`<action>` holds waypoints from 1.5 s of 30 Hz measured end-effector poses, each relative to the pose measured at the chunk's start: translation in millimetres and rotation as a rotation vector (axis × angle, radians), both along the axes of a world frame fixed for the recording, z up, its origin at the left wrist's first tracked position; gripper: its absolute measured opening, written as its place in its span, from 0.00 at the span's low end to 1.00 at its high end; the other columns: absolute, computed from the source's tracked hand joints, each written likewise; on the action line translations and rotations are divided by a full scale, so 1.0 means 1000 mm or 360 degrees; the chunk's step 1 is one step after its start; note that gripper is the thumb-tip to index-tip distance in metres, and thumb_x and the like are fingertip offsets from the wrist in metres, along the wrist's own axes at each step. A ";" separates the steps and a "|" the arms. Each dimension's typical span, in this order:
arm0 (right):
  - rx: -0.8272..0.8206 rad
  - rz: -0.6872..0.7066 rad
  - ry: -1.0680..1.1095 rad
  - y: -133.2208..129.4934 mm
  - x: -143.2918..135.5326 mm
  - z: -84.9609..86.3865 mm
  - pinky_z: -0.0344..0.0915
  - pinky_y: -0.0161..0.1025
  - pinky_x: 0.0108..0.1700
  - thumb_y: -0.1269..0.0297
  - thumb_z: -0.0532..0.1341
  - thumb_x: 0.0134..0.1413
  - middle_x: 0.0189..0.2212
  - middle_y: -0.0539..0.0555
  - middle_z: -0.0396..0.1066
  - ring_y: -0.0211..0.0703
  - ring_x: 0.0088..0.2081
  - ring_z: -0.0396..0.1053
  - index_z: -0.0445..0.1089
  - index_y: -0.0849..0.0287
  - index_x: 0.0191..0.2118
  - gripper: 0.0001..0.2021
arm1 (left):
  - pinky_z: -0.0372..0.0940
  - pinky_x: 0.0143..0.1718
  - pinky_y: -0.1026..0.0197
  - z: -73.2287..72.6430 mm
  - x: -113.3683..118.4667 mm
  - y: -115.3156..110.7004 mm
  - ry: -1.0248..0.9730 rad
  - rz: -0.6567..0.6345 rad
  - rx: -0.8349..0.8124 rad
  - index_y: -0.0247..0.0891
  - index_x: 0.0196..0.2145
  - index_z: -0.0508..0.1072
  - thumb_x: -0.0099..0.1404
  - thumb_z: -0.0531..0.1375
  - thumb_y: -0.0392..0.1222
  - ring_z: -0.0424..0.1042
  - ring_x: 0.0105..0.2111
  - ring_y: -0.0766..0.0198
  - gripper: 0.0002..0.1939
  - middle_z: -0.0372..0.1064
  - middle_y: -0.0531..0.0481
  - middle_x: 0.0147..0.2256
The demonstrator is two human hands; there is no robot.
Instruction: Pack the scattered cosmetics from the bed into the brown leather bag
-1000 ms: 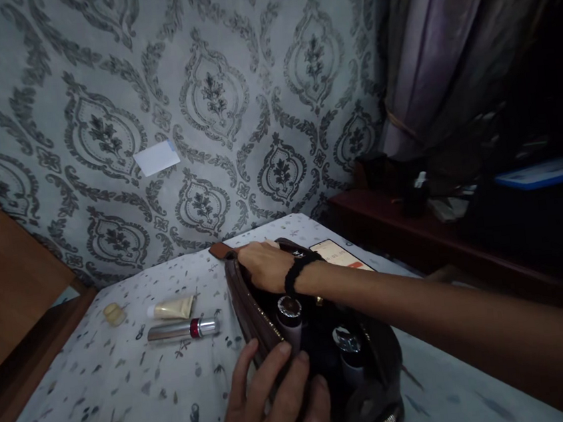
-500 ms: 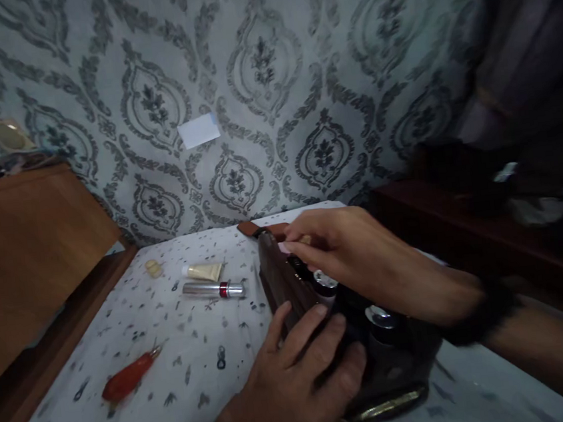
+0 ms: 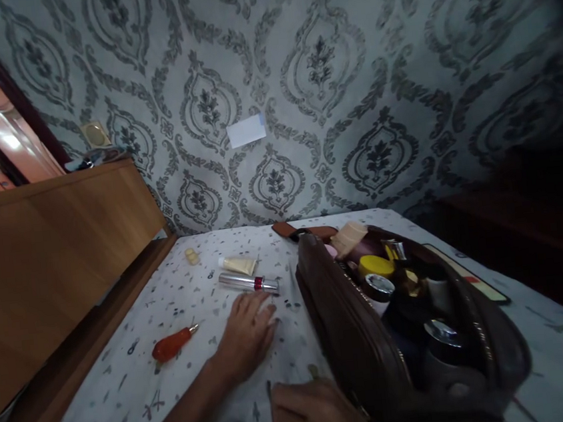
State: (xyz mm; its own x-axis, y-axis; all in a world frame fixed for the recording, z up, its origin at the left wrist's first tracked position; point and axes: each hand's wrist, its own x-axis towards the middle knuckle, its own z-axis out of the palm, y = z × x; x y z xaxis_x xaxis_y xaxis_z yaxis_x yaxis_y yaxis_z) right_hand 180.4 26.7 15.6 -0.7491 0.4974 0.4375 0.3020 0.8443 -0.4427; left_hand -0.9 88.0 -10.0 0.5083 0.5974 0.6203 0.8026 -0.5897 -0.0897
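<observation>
My left hand (image 3: 248, 332) lies on the patterned white sheet with its fingers stretched out, just below a silver cosmetic tube (image 3: 249, 281) with a red band. Curled closed, my right hand (image 3: 315, 414) is low in the view beside the near left side of an unzipped brown toiletry bag (image 3: 346, 318); whatever its fingers hold, if anything, is hidden. Inside the bag are a jar with a yellow lid (image 3: 376, 266), a silver-capped bottle (image 3: 379, 287), a dark silver-topped bottle (image 3: 443, 338) and a beige item (image 3: 349, 236).
A cream squeeze tube (image 3: 238, 264) lies beyond the silver tube. To the left is an orange-red teardrop-shaped item (image 3: 175, 343), with a small yellowish object (image 3: 192, 256) farther back. A flat dark-edged item (image 3: 490, 286) lies right of the bag. A wooden headboard (image 3: 65, 254) borders the left.
My right hand has left the bag's opening and come down to its near left side. My left hand has moved off the bag onto the sheet. The view has shifted left.
</observation>
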 end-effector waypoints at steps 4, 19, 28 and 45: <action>-0.0531 -0.0201 0.0231 0.019 -0.040 -0.016 0.61 0.36 0.33 0.68 0.56 0.59 0.25 0.52 0.70 0.40 0.29 0.69 0.64 0.58 0.23 0.12 | 0.66 0.54 0.46 -0.005 -0.038 0.034 -0.0285 0.0267 -0.0262 0.39 0.49 0.69 0.70 0.53 0.35 0.68 0.53 0.53 0.12 0.68 0.40 0.52; -0.1885 -0.0257 0.0994 0.046 -0.073 -0.064 0.56 0.29 0.18 0.51 0.59 0.51 0.25 0.46 0.65 0.31 0.18 0.63 0.62 0.58 0.29 0.15 | 0.62 0.56 0.43 0.005 -0.114 0.154 -0.0359 0.0403 -0.0646 0.36 0.45 0.72 0.63 0.53 0.39 0.68 0.50 0.48 0.14 0.71 0.40 0.47; -0.1615 -0.0257 0.0806 0.041 -0.063 -0.053 0.55 0.29 0.23 0.64 0.55 0.57 0.19 0.45 0.61 0.34 0.21 0.62 0.62 0.57 0.28 0.07 | 0.60 0.60 0.48 -0.013 -0.081 0.111 -0.0373 0.0445 -0.0492 0.34 0.50 0.68 0.67 0.50 0.35 0.65 0.56 0.53 0.15 0.67 0.38 0.52; -0.1632 -0.0224 0.0695 0.043 -0.066 -0.063 0.53 0.31 0.19 0.46 0.56 0.54 0.17 0.47 0.63 0.33 0.18 0.57 0.62 0.57 0.28 0.18 | 0.63 0.56 0.44 -0.018 -0.122 -0.010 -0.0093 0.0772 -0.0434 0.38 0.54 0.66 0.69 0.52 0.36 0.65 0.56 0.50 0.16 0.66 0.38 0.55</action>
State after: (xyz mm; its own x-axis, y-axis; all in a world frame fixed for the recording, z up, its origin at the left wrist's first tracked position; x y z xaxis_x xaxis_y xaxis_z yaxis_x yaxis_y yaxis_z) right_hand 114.4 69.5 -47.1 -0.5406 0.8411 -0.0159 0.0147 -0.0095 -0.9998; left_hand -123.2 77.7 -27.7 0.1046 0.8970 0.4294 0.9868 -0.1473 0.0674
